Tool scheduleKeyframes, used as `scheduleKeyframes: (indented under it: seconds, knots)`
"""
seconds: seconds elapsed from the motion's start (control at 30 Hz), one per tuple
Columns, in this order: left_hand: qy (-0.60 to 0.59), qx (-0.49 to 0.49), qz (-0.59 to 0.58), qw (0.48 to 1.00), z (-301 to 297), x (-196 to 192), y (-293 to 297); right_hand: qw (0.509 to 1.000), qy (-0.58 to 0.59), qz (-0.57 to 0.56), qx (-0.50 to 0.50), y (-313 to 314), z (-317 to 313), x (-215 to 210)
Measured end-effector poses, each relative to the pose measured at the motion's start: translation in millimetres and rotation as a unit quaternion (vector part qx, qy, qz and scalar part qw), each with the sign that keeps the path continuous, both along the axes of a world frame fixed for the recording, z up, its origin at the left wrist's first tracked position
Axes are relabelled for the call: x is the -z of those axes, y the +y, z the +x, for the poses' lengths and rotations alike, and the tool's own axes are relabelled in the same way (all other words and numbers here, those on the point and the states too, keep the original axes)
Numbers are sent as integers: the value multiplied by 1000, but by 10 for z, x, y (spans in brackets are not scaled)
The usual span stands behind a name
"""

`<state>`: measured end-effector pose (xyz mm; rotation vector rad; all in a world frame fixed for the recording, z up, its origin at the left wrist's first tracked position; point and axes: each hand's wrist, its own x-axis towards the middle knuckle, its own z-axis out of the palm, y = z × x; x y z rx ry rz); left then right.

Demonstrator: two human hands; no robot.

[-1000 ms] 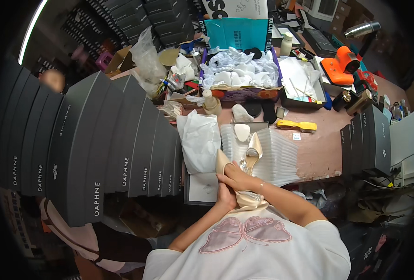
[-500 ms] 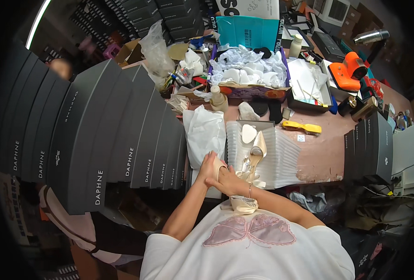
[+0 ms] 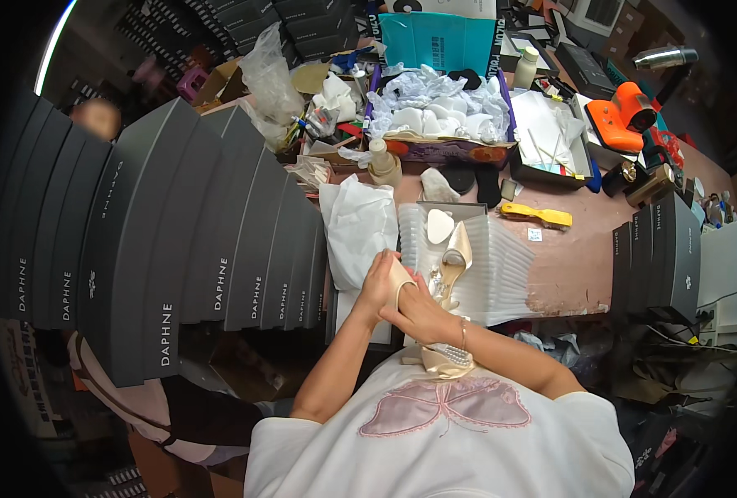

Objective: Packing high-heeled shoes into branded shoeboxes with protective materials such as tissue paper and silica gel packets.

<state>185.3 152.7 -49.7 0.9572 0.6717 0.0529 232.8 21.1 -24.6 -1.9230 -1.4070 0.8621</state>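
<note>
A cream satin shoe (image 3: 399, 275) is held between my two hands, close in front of my chest. My left hand (image 3: 375, 289) wraps around its toe end from the left. Fingers of my right hand (image 3: 421, 315) reach into the opening, partly hidden by the shoe. A pearl-beaded strap and cream bow (image 3: 447, 360) hang below my right wrist. The matching shoe (image 3: 461, 249) lies on clear ribbed air-cushion wrap (image 3: 501, 278) over a box, with a white pad (image 3: 440, 226) beside it. White tissue paper (image 3: 356, 228) lies just beyond my left hand.
Stacked dark grey shoeboxes (image 3: 148, 249) wall off the left; more boxes (image 3: 663, 249) stand at right. Behind are a yellow-handled brush (image 3: 537, 217), a pump bottle (image 3: 383, 166), a purple box (image 3: 451, 153) of white pads, and an orange device (image 3: 621, 124). A person (image 3: 123, 398) is at left.
My hands and the shoe have shifted slightly upward, and more of the shoe's toe now shows between them. The matching shoe stays on the wrap.
</note>
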Motion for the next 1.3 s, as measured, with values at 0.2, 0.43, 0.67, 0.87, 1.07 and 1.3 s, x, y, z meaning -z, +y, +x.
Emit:
scheduleKeyframes:
  seconds: [0.2, 0.43, 0.67, 0.87, 1.07, 1.3]
  knots:
    - [-38, 9, 18, 999, -39, 43, 63, 991, -56, 114, -40, -51, 29, 28]
    - [-41, 48, -29, 998, -60, 0, 5, 969, 170, 157, -87, -517, -11, -168]
    - [-16, 17, 5, 1000, -38, 65, 0, 999, 2, -24, -22, -111, -14, -93]
    - [-24, 12, 29, 999, -31, -163, 29, 966, -72, 216, 122, 110, -215, 188]
    - [-93, -86, -205, 970, -364, -351, -671, 986, -89, 90, 112, 12, 30, -115]
    - [-31, -164, -224, 960, -567, -42, -460, 980, 167, 106, -21, -198, 54, -184]
